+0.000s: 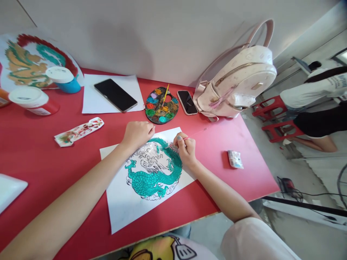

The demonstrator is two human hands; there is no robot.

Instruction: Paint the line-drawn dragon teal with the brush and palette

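A white sheet (121, 202) with a dragon drawing (153, 169), mostly painted teal, lies on the red table (40, 144). My left hand (137, 133) rests as a closed fist on the sheet's upper edge, pinning it down. My right hand (185, 148) is closed on a thin pink paintbrush (193, 134) whose tip touches the dragon's upper right part. Just beyond my hands sits a round dark paint palette (162, 105) with several colours and a yellow brush (165, 94) lying on it.
A black phone (115, 95) lies on white paper, another phone (187, 102) beside a pale pink backpack (238, 83). Paint jars (34, 100) and a painted dragon disc (29, 61) stand at far left. A smeared paper strip (78, 131) and a small packet (235, 159) lie nearby. A person sits at right.
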